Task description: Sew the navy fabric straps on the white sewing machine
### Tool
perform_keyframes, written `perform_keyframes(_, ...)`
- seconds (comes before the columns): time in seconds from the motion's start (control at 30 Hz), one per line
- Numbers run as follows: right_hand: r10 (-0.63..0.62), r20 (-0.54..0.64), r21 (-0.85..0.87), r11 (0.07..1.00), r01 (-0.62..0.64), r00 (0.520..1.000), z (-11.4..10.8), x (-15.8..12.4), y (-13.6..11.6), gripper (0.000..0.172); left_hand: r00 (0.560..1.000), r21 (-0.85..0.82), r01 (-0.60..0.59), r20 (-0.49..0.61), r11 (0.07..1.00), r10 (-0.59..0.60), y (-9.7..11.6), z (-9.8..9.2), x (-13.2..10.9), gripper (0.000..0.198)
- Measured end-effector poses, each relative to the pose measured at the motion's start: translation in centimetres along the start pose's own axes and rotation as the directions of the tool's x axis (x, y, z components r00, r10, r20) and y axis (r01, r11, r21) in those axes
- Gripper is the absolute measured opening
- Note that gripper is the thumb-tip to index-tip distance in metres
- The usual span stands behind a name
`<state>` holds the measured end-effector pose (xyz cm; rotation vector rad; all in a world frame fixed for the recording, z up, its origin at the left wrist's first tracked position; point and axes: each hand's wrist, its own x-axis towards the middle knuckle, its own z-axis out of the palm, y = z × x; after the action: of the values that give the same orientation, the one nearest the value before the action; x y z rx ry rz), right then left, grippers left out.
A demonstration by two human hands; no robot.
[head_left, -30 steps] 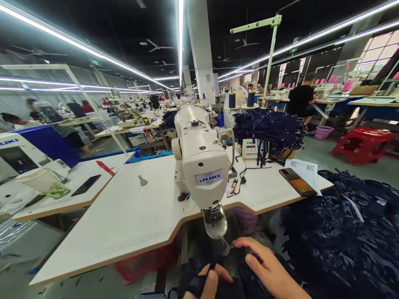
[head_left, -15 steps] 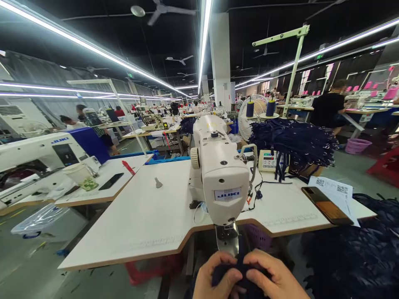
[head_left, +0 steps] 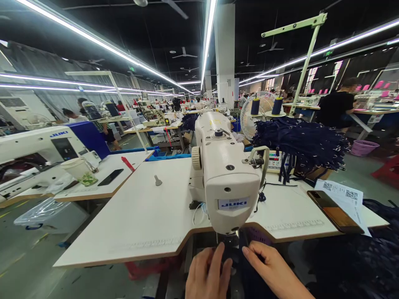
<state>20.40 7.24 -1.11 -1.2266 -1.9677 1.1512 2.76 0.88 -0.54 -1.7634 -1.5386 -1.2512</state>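
Observation:
A white JUKI sewing machine [head_left: 230,182] stands in front of me, its head above a piece of dark navy fabric [head_left: 254,279]. Just below the machine head, my left hand [head_left: 206,272] has its index finger and thumb on the fabric by the presser foot area. The thumb and bent index finger of my right hand [head_left: 272,265] pinch the same fabric on the right side. Shadow and my fingers hide the needle and much of the cloth's outline.
A phone [head_left: 338,211] and a printed paper sheet [head_left: 343,193] lie on the right of the white table [head_left: 134,207]. Behind them is a heap of navy straps [head_left: 299,143]. A small grey metal piece [head_left: 158,180] rests left. Dark cloth [head_left: 336,265] is piled lower right.
Both hands have moved up toward the machine head with the fabric. They were close together before; now the left lies further left and the right is apart from it. The view has shifted slightly.

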Motion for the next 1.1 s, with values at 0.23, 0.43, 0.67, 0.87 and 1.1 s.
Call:
perform_keyframes(0.23, 0.018, 0.044, 0.116, 0.993, -0.023, 0.999, -1.9, 0.8, -1.8, 0.03, 0.899, 0.013, -0.414, 0.166, 0.91, 0.406, -1.5, 1.0, -0.1, 0.028)
perform_keyframes(0.43, -0.027, 0.114, 0.137, 0.99, 0.011, 0.993, -3.2, 0.5, -1.7, 0.036, 0.935, 0.063, -0.311, 0.201, 0.948, 0.293, -1.3, 0.7, -1.6, 0.032)
perform_keyframes(0.67, -0.188, 0.114, 0.066, 0.981, 0.182, 0.975, -2.9, 2.2, -2.3, 0.037, 0.961, 0.11, -0.253, 0.147, 0.961, 0.236, -0.6, 0.8, -1.3, 0.029)
perform_keyframes(0.87, -0.287, 0.091, 0.009, 0.958, 0.287, 0.954, -2.7, 2.8, -2.8, 0.033, 0.965, 0.157, -0.244, 0.136, 0.957, 0.224, -0.8, 1.1, -1.5, 0.032)
perform_keyframes(1.1, -0.268, 0.095, -0.037, 0.961, 0.273, 0.959, -2.6, 3.4, -2.4, 0.031, 0.978, 0.171, -0.202, 0.096, 0.964, 0.188, 0.0, 1.3, -1.4, 0.028)
